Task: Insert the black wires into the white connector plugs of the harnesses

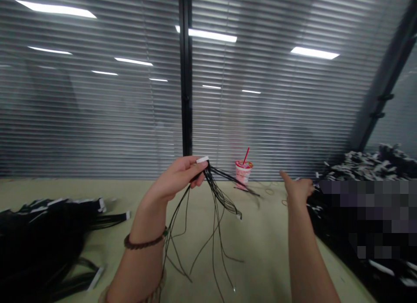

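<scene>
Fingers (195, 166) pinch black wires (215, 194) — right hand (298, 190) blurred, half-hidden.

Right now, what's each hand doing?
Left hand: closed on a wire bundle.
Right hand: reaching into the wire pile; grip cannot be told.

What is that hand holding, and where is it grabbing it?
The left hand pinches a bundle of thin black wires at its top, beside the white connector. The right hand reaches toward the wire pile; no hold shows.
</scene>
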Demonstrator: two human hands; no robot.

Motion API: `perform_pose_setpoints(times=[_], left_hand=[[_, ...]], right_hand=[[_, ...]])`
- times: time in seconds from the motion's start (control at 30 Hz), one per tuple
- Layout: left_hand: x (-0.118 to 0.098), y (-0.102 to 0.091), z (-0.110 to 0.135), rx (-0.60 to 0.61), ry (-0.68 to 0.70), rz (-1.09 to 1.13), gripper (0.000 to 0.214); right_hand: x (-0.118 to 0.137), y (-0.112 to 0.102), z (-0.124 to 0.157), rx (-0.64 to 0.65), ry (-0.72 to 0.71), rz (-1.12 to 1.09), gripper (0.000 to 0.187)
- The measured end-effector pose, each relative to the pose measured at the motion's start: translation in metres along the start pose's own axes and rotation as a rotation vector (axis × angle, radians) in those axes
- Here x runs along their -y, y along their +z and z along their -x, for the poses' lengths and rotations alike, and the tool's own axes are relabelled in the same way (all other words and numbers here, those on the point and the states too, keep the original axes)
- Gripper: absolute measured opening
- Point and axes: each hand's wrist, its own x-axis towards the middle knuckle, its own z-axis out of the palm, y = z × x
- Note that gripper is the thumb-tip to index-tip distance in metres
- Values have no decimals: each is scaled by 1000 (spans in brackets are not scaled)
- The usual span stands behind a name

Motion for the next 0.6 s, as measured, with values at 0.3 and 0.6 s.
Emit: perform_pose_setpoints(times=[0.3,0.6], left_hand=[[-7,14,0,-4,9,-120,36],[-11,23,2,25,40,-53,25]], right_hand=[[45,-6,48,459,-478,-29,42],[61,32,130,1157,-731,114,23]])
